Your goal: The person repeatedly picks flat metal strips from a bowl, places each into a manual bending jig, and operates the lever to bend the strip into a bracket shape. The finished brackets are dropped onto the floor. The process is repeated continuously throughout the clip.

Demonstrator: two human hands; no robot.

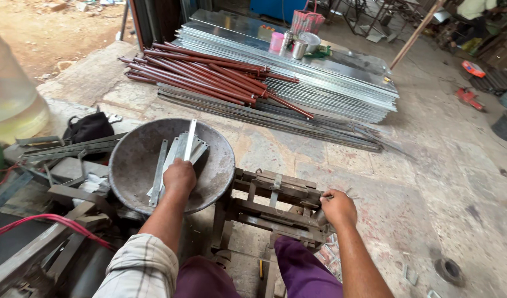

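Observation:
My left hand (179, 177) reaches into a round grey metal pan (133, 160) and closes around one of several flat metal strips (190, 139) lying in it. My right hand (338, 207) grips the end of a rusty metal press machine (275, 204) that stands between my knees. A short metal piece sticks out past my right fingers. My legs in purple trousers frame the machine from below.
A stack of shiny metal sheets (342, 83) lies on the floor ahead, with dark red rods (209, 74) across it and cups and a pink container (276, 41) on top. A black bag (88, 127) and metal scraps sit left. A red cable (44, 221) runs lower left.

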